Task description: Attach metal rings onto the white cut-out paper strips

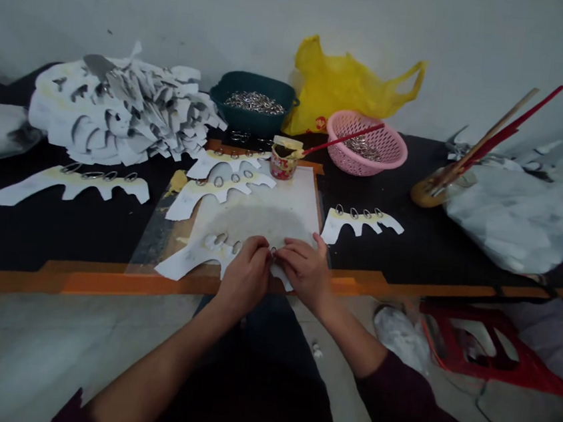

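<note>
At the front edge of the table lies a white cut-out piece (191,255) with scalloped notches and metal rings along its top edge. My left hand (247,274) is closed over its right part, fingertips pinched near a small metal ring (273,252). Facing it, my right hand (306,272) pinches at the same ring, little finger raised. The fingers partly hide the ring and the piece beneath. Behind my hands lies a pale sheet (266,213). Similar ringed pieces lie beyond it, to the left (70,183) and to the right (360,225).
A heap of white cut-outs (120,113) stands at back left. A green basket (251,120) and a pink basket (393,149) hold metal rings. Nearby are a small tub (283,165) with a red-handled brush, a yellow bag (350,77), a brush jar (429,189) and a white bag (517,216).
</note>
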A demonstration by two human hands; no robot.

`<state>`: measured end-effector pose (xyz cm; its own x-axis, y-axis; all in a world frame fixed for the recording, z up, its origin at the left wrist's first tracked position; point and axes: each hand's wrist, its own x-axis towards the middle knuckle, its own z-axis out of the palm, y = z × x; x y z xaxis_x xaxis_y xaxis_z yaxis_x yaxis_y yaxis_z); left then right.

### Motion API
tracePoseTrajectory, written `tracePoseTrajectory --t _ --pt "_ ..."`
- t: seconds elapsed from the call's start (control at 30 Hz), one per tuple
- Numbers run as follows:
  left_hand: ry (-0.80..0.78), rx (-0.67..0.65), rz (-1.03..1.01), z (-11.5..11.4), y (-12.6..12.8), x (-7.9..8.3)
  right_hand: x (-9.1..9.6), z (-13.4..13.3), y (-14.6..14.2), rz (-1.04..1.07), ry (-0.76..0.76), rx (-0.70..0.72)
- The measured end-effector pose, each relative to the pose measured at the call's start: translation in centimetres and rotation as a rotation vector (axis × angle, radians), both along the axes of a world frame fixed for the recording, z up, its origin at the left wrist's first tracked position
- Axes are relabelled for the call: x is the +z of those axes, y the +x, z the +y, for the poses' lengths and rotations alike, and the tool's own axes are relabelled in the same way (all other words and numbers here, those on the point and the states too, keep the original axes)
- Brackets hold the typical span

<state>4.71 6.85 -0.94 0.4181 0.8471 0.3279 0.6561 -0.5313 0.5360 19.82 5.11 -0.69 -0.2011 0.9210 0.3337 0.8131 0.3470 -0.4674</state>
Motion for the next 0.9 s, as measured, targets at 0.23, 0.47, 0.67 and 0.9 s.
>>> tracePoseTrajectory --t 0.23,0.47,0.67,0.9 --pt "0.038 -0.052 0.031 0.1 -0.3 -0.4 0.7 -0.2 -0.7 0.008 -0.009 -0.068" --pt "0.085 -0.137 0.169 0.4 -0.7 -0.2 0.0 0.1 -0.1 -0.059 -0.021 0.003" --pt "0.094 -0.351 0.263 1.5 -1.6 0.9 -0.9 1.7 1.7 -0.132 0.048 0.199" --pt "0.07 -0.452 0.325 1.7 -2.0 1.6 -1.1 2.2 2.0 -0.192 0.162 0.264"
